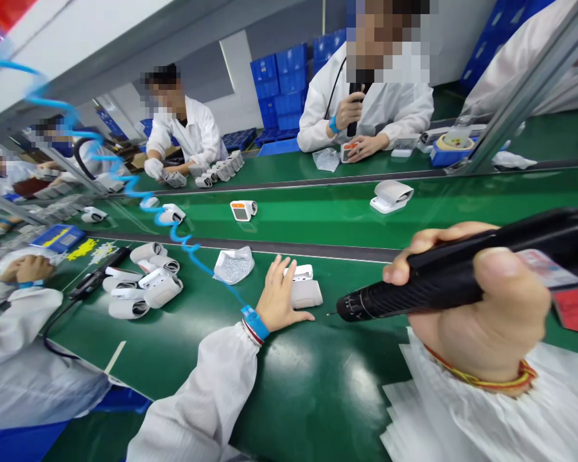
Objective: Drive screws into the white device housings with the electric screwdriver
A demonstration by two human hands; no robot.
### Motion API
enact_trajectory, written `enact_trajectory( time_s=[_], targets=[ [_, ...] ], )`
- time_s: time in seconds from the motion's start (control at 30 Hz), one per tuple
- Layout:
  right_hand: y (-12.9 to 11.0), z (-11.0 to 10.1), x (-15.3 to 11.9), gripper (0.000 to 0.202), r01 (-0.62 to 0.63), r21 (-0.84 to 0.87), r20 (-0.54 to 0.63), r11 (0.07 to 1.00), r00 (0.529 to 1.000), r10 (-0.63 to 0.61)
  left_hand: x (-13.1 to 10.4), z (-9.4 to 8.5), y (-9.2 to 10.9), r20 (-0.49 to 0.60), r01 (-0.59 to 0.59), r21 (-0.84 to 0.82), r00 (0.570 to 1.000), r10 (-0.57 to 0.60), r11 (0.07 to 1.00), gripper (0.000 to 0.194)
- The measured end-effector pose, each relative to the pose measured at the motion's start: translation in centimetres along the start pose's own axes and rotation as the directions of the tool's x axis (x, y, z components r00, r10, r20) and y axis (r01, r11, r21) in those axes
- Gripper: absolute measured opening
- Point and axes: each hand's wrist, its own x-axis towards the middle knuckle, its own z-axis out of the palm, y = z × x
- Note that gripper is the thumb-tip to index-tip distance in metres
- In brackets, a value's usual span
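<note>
My right hand (pixel 481 308) is wrapped round a black electric screwdriver (pixel 443 276), whose thin bit points left above the green table. My left hand (pixel 278 296), with a blue wrist strap, has its fingers spread at the side of a white blood pressure monitor with a rolled grey cuff (pixel 307 294). The hand partly covers that monitor, and I cannot tell whether it touches it. Just left of the hand lies an open plastic bag of small metal screws (pixel 235 265).
Several cuffed monitors (pixel 147 282) are piled at left near another black screwdriver (pixel 99 274). A green conveyor (pixel 308 218) carries spaced monitors across the middle. A coiled blue cord (pixel 130 183) hangs to my wrist strap. White sheets (pixel 409 398) lie under my right arm. Co-workers sit opposite and at left.
</note>
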Motion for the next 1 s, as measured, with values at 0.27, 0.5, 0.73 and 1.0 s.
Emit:
enact_trajectory(
  time_s=[0.27,0.5,0.73,1.0],
  targets=[
    [-1.2,-0.5,0.5,0.022,0.091,-0.020,-0.004,0.996,0.996,-0.091,0.3,0.7,2.5,0.122,0.062,-0.035,0.991,-0.057,0.998,0.089],
    [-0.1,0.1,-0.1,0.024,0.040,0.002,-0.004,0.999,0.999,-0.040,-0.1,-0.4,5.3,0.138,-0.023,-0.016,0.990,0.025,1.000,0.073],
    [0.4,0.0,-0.3,0.022,0.062,0.013,-0.003,0.998,0.998,-0.062,-0.3,-0.4,5.7,0.168,-0.050,-0.030,0.984,0.054,0.998,0.070],
    [0.9,-0.1,-0.4,0.021,0.092,0.016,0.021,0.996,0.995,-0.093,-0.2,-0.3,5.8,0.159,-0.056,-0.032,0.985,0.060,0.998,0.070]
  ],
)
